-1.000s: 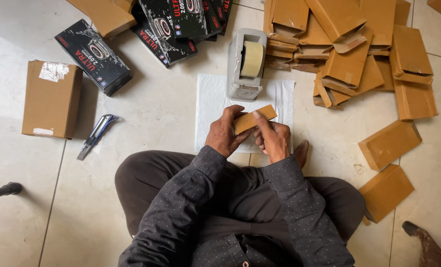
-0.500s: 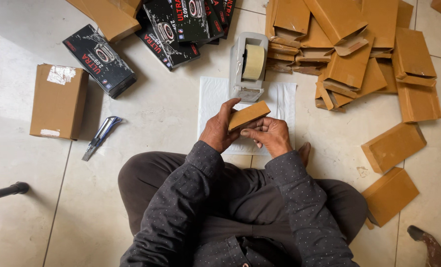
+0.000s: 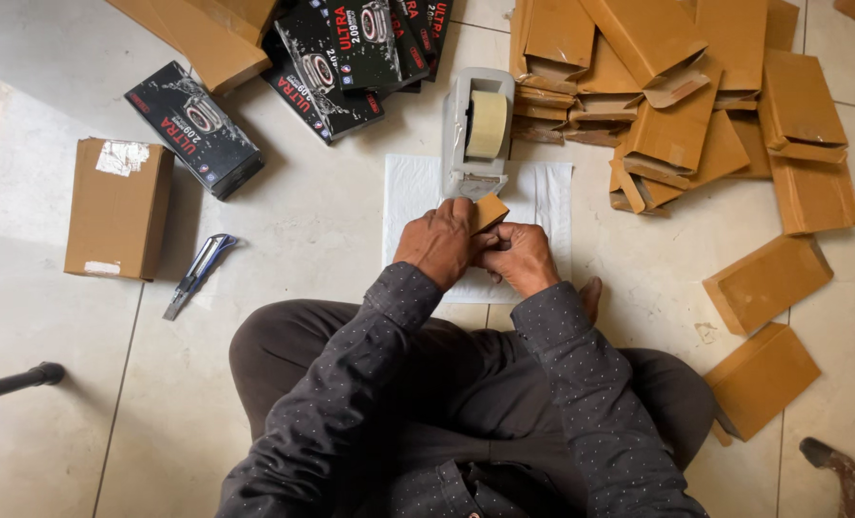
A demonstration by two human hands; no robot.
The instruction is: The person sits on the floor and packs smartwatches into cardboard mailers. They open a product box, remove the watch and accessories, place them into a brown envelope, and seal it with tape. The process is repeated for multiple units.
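Note:
Both my hands hold one small brown cardboard box (image 3: 490, 210) just in front of the grey tape dispenser (image 3: 477, 131). My left hand (image 3: 439, 242) wraps over the box from the left and covers most of it. My right hand (image 3: 521, 255) pinches its near right side. Only a corner of the box shows between the fingers. The hands hover over a white sheet (image 3: 545, 197) spread on the tiled floor, above my crossed legs.
A heap of flat brown boxes (image 3: 682, 105) lies at the back right; two more (image 3: 765, 282) rest at the right. Black printed boxes (image 3: 192, 129) sit at the back left, a brown carton (image 3: 118, 206) and a utility knife (image 3: 197, 273) at the left.
The small box has been turned and drawn in under my left hand, closer to the tape dispenser. It now shows far less than before.

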